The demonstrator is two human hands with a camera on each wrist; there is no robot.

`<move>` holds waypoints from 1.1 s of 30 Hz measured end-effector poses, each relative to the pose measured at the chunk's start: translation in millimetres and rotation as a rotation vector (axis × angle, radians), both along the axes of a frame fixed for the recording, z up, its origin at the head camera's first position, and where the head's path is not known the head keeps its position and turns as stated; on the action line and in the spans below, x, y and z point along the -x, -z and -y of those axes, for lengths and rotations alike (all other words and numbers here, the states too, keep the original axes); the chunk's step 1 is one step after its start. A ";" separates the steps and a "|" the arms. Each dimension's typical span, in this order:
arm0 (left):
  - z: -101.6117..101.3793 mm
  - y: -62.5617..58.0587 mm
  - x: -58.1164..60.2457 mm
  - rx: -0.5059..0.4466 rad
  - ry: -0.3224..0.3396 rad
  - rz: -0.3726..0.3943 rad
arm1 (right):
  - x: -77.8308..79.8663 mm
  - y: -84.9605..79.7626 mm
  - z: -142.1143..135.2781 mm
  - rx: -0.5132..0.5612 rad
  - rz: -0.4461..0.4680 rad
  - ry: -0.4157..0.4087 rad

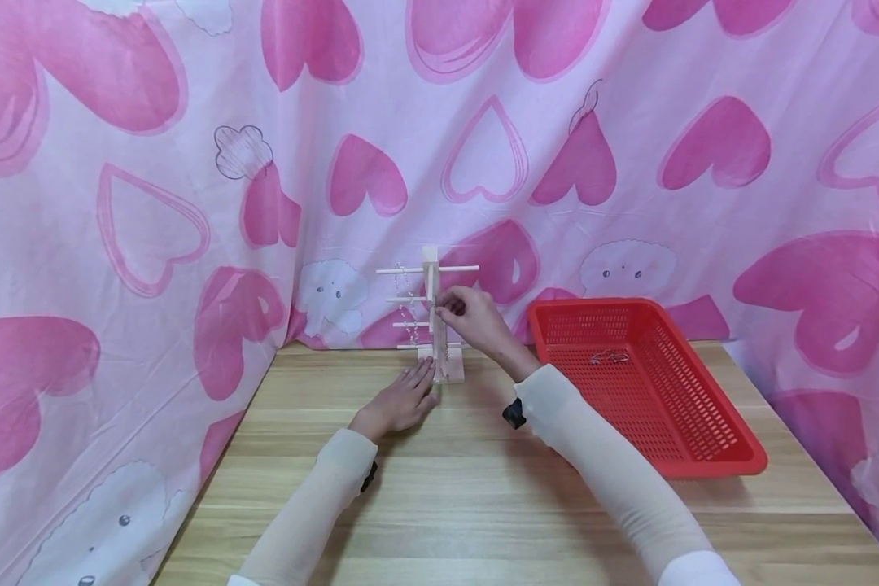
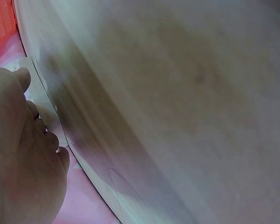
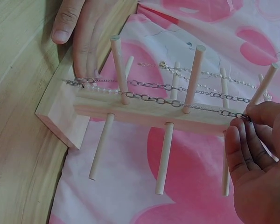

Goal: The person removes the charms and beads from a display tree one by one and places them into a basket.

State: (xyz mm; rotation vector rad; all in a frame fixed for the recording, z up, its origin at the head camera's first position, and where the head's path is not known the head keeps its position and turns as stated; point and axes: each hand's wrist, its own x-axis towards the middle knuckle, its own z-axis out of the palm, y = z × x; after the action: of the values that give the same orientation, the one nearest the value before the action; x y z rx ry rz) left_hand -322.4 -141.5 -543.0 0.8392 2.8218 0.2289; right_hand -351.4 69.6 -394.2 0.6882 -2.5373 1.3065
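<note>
A wooden jewelry stand with several thin pegs stands upright at the back of the table. My left hand rests its extended fingers on the stand's base. Higher up, my right hand pinches a silver chain necklace beside a peg, as the right wrist view shows. Both strands of that chain run along the post down to the base. A necklace with pale beads hangs from a peg on the stand's left side. The left wrist view catches only the underside of the left hand.
To the right sits a red plastic basket with perforated walls, and a small silver chain lies in it. The wood-grain table extends in front of the stand. A pink heart-patterned cloth hangs close behind.
</note>
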 end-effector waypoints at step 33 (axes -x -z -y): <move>-5.6 -12.5 -9.1 -0.019 -0.016 -0.016 | -0.9 -0.8 -6.5 0.044 -0.121 0.019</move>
State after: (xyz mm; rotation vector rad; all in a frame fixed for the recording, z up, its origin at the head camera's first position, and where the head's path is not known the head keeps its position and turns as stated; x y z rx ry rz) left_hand -313.3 -136.0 -530.5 0.8268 2.8464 0.2527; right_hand -350.4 76.1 -393.4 0.7101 -2.4067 1.2696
